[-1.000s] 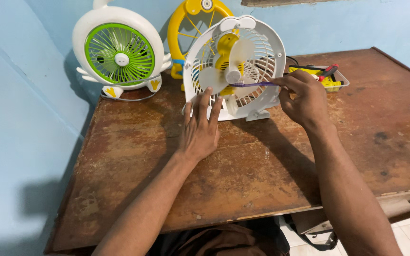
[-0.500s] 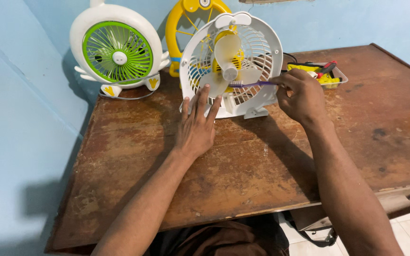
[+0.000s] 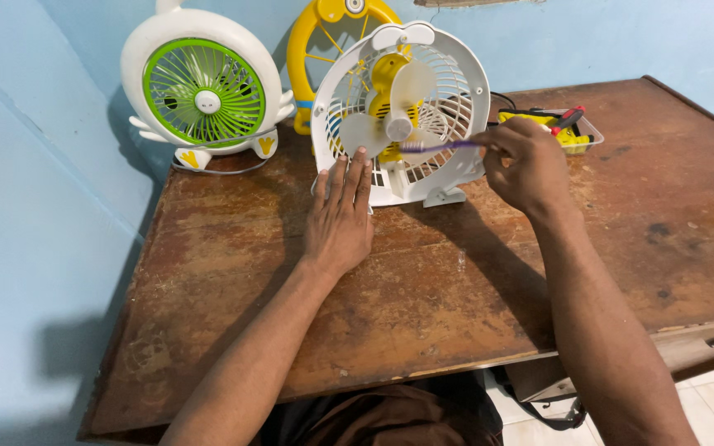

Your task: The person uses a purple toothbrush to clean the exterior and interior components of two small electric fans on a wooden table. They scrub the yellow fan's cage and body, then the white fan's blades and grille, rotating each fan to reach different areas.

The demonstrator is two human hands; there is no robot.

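Observation:
A small white table fan (image 3: pixel 449 78) with pale blades and a yellow hub stands on the worn brown wooden table (image 3: pixel 423 272), its front grille off. My right hand (image 3: pixel 526 165) pinches a thin purple brush (image 3: pixel 440 145) whose tip reaches the blades just under the hub. My left hand (image 3: pixel 340 216) lies flat on the table, fingers together, fingertips against the fan's base at its lower left.
A white fan with a green grille (image 3: pixel 205 87) stands at the back left, against the blue wall. A yellow fan frame (image 3: pixel 306 49) is behind the white fan. A clear tray with tools (image 3: pixel 568 128) sits at the back right. A drawer (image 3: pixel 708 340) is at the table's right front.
The fan blades have turned. My left hand's fingers have closed together against the fan's base. My right hand and the brush stay in nearly the same place.

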